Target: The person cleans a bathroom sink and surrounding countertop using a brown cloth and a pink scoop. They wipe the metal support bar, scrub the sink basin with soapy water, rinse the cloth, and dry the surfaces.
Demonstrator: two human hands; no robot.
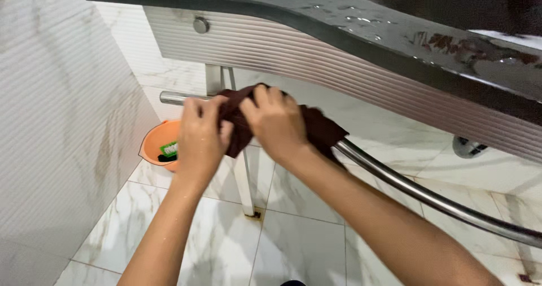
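Note:
Both my hands grip a dark maroon cloth [322, 129] draped over a curved chrome towel rail [418, 193] beneath a vanity. My left hand [200, 136] pinches the cloth's left end near the rail's tip [169, 98]. My right hand [276, 122] clutches the bunched middle of the cloth on top of the rail. The cloth's right part hangs over the bar.
A dark wet countertop [350, 15] with a ribbed silver drawer front [316, 54] and round knob [201, 24] overhangs the rail. An orange basin [155, 142] holding a green item sits on the marble floor by the tiled wall. A white vanity leg [244, 187] stands below.

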